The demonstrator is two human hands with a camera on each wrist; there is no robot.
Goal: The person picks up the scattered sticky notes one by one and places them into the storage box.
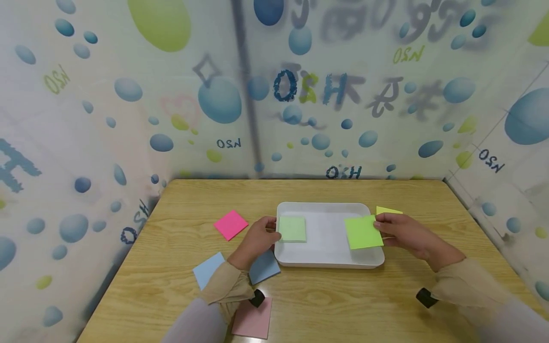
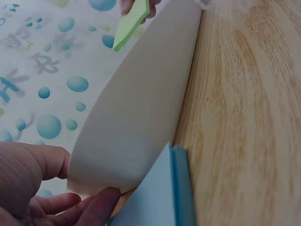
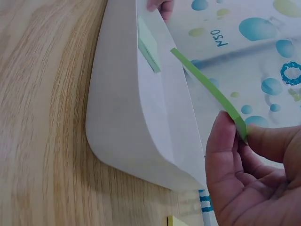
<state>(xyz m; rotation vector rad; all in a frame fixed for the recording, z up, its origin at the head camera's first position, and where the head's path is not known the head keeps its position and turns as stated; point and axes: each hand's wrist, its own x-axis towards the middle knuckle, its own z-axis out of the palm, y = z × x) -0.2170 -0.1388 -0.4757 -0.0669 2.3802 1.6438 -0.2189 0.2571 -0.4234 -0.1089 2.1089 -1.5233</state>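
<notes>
A white rectangular tray (image 1: 326, 259) sits on the table, with a pale green sticky note pad (image 1: 292, 229) lying in its left end. My left hand (image 1: 258, 237) grips the tray at its left end; in the left wrist view its fingertips (image 2: 109, 194) rest at the outer wall. Between thumb and fingers, my right hand (image 1: 405, 234) pinches a bright green sticky note pad (image 1: 362, 232) by its edge. That pad is held above the tray's right end, its thin edge showing in the right wrist view.
Left of the tray lie a hot pink pad (image 1: 230, 225) and two blue pads (image 1: 209, 269), one partly under my left wrist. A dusty pink pad (image 1: 253, 318) is nearer the front. Behind my right hand lies a yellow pad (image 1: 388, 210). Patterned walls border the table (image 1: 343, 305).
</notes>
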